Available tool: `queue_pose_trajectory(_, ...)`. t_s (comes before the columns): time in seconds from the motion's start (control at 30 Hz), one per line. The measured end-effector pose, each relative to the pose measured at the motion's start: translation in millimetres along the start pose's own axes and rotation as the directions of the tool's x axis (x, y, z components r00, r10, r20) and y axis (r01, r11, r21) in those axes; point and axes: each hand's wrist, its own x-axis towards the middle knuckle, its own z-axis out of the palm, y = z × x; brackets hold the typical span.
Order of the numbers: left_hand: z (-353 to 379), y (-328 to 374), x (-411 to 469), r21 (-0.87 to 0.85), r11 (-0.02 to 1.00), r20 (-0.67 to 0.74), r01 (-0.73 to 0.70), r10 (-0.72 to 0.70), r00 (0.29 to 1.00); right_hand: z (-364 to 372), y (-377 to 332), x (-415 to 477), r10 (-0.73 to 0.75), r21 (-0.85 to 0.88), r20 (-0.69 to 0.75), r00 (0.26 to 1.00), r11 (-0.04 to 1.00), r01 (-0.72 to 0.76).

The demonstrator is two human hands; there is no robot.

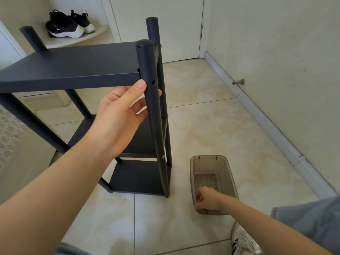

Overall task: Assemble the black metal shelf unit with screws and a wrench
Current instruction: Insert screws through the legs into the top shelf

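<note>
Fingers [140, 107] of the left hand [121, 115] curl round the front post [155, 126] of the black shelf unit [73, 65]. The thumb lies on the near side and a fingertip shows past the far side, so the hand grips the post. Just above the thumb runs the front edge of the top shelf [70, 80], its right end against the post. Just right of the thumb, an empty screw hole [153, 82] faces outward. Below the hand the post runs down past the middle shelf to the bottom shelf [138, 179], which stands on the tiled floor [211, 126]. Well below and to the right, the right hand [207, 199] reaches into a translucent brown bin [195, 168] on the floor, its fingers curled near the bin's near wall; whether they pinch anything cannot be told. Beyond those fingers a small dark piece [214, 177] lies on the bin's bottom. Bin and shelf unit stand near each other but apart, with bare tile between them. Right of the bin, open floor stretches to the baseboard [266, 122]. Beyond the top shelf, black shoes [68, 24] rest on a ledge.
</note>
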Motion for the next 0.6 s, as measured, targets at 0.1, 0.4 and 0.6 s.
queue_pose_trajectory(0.1,0.2,1.8,-1.0,0.004,1.000,0.002,0.000,0.000,1.000,4.3,-4.9,1.0,-0.018,0.020,0.035,0.999,1.000,0.017)
queue_pose_trajectory(0.4,-0.5,2.8,-0.5,-0.014,1.000,0.022,-0.001,0.001,1.000,-8.6,14.0,11.6,0.127,0.015,-0.117,0.985,0.992,-0.126)
queue_pose_trajectory(0.6,-5.2,0.6,2.7,-0.019,1.000,0.062,-0.005,0.006,0.998,8.3,27.1,28.6,0.157,-0.138,-0.028,0.987,0.977,-0.159)
